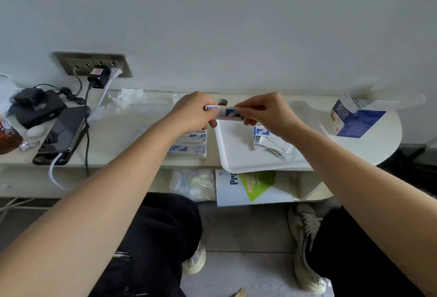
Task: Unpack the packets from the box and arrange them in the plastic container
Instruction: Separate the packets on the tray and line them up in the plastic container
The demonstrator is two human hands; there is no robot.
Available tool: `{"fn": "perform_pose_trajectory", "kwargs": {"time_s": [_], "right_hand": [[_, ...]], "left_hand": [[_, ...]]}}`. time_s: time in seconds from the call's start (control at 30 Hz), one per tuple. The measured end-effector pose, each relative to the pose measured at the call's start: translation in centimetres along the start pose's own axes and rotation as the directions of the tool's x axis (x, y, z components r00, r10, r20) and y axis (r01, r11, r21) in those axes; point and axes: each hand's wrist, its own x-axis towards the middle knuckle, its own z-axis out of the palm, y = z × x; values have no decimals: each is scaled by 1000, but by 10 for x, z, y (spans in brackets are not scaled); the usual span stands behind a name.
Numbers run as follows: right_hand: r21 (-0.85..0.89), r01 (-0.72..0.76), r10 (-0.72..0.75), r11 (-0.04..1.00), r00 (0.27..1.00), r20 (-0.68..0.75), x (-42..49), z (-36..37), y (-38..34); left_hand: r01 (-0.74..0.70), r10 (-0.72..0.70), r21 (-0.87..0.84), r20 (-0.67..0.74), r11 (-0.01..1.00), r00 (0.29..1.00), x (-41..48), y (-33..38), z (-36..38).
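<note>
Both hands hold one white and blue packet point(224, 112) in the air above the table. My left hand point(194, 114) pinches its left end and my right hand point(264, 112) pinches its right end. Below my left hand stands a clear plastic container point(189, 147) with packets stacked inside. A white tray point(236, 152) lies under my right hand, with several loose packets point(269, 140) on it. The opened blue and white box point(352, 119) lies on its side at the table's right end.
A black phone point(61, 136) on a white cable, a black device point(35, 107) and chargers in a wall socket point(94, 65) fill the table's left side. A lower shelf holds a plastic bag point(191, 183) and a white and green booklet point(250, 188).
</note>
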Motion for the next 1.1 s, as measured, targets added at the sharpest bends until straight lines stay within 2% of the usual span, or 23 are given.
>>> {"fn": "perform_pose_trajectory", "kwargs": {"time_s": [0.1, 0.27, 0.47, 0.57, 0.67, 0.77, 0.93, 1.1], "right_hand": [[-10, 22, -22, 1000, 1000, -7, 14, 24, -14], [-13, 8, -7, 1000, 995, 101, 24, 66, -34], [-110, -13, 25, 994, 994, 107, 20, 76, -29], [-198, 23, -2, 980, 994, 105, 15, 70, -27], [-248, 72, -46, 966, 993, 108, 12, 70, -30], [-293, 57, -27, 954, 994, 107, 14, 72, -20], [-265, -18, 51, 964, 992, 119, 10, 77, -10], [-237, 1, 42, 971, 984, 176, 7, 74, -14]], "left_hand": [[54, -52, -33, 55, 998, 997, -2, -20, -24], [66, -65, 3, -103, 998, 993, -10, -52, -39], [213, -218, 135, 29, 968, 975, -7, -78, -30], [252, -275, 177, 122, 951, 954, -1, -73, -17], [297, -330, 228, 120, 927, 936, 4, -69, -7], [358, -381, 218, 70, 908, 922, 8, -71, -2], [385, -401, 180, 64, 905, 914, 11, -74, 6], [332, -354, 261, 41, 906, 934, 12, -67, 5]]}}
